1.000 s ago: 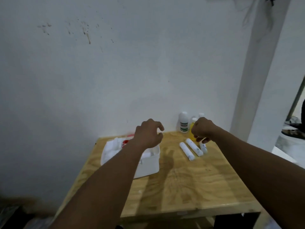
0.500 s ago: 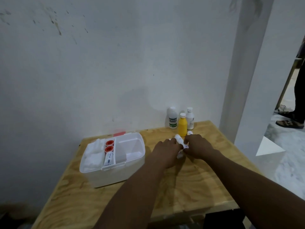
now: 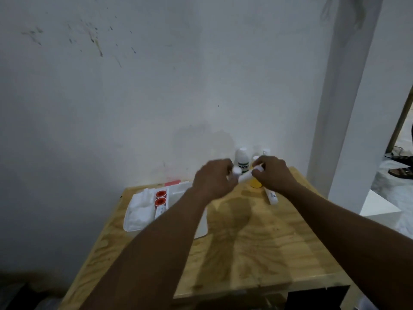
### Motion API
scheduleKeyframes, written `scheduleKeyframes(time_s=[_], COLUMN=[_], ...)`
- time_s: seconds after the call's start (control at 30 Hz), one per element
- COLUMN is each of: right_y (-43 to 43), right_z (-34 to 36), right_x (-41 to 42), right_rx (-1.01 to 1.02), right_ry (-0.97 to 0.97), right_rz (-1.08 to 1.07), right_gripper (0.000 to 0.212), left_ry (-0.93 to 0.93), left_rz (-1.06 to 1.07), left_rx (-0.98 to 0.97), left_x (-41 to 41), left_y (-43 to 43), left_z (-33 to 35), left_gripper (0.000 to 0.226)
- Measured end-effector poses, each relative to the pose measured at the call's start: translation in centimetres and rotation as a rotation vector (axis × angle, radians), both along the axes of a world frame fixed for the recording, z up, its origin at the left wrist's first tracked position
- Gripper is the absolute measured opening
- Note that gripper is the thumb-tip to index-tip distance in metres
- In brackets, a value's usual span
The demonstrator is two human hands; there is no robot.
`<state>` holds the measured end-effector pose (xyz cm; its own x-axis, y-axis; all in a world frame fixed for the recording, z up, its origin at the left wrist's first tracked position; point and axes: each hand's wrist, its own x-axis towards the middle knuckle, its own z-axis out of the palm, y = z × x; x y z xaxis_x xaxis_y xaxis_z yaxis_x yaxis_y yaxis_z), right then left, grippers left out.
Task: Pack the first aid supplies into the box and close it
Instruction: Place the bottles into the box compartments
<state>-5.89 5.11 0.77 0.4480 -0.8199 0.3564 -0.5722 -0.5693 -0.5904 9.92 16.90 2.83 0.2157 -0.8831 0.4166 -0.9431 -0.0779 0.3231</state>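
Above the table, my left hand (image 3: pixel 214 180) and my right hand (image 3: pixel 273 173) are closed on white bandage rolls (image 3: pixel 244 176) held between them. The white first aid box (image 3: pixel 136 220) stands open at the table's left, partly behind my left forearm. It holds white gauze, two red-capped rolls (image 3: pixel 160 198) and a tube. One more white roll (image 3: pixel 271 196) lies on the wood under my right wrist. A white bottle (image 3: pixel 242 162), a yellow bottle (image 3: pixel 256 183) and a small white bottle (image 3: pixel 266 152) stand by the wall.
The wooden table (image 3: pixel 245 253) stands against a white wall, with a white pillar (image 3: pixel 342 108) to its right. Beyond the pillar, a person's sandalled foot (image 3: pixel 400 172) rests on the floor. The table's front edge drops off near my forearms.
Both hands have lifted off the table with white rolls between them. One roll stays on the wood. The view has shifted a little.
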Motion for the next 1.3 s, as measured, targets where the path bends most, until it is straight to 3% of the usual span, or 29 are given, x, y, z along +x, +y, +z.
scheduleKeyframes(time_s=[0.17, 0.3, 0.4, 0.53, 0.73, 1.3], right_y=[2.5, 6.3, 8.7, 10.4, 11.0, 12.5], right_z=[5.2, 6.4, 6.1, 4.8, 3.9, 3.0], right_x=[4.0, 7.2, 8.6, 9.0, 8.8, 10.6], right_rx=[-0.04, -0.045, -0.042, -0.032, -0.013, 0.107], right_ry=[-0.132, -0.055, 0.123, 0.296, 0.404, 0.377], right_rz=[0.135, 0.316, 0.427, 0.504, 0.539, 0.591], right_gripper=[0.018, 0.023, 0.027, 0.022, 0.024, 0.022], left_ry=[0.206, 0.255, 0.283, 0.257, 0.159, -0.001], left_rz=[0.133, 0.142, 0.139, 0.098, 0.074, 0.046], left_rx=[-0.125, 0.064, 0.189, 0.32, 0.492, 0.607], left_x=[5.1, 8.4, 9.1, 8.7, 7.7, 8.1], left_y=[4.1, 8.0, 9.7, 10.5, 10.6, 11.9], left_z=[5.9, 6.6, 5.4, 4.0, 2.7, 2.9], left_gripper=[0.023, 0.019, 0.021, 0.028, 0.034, 0.034])
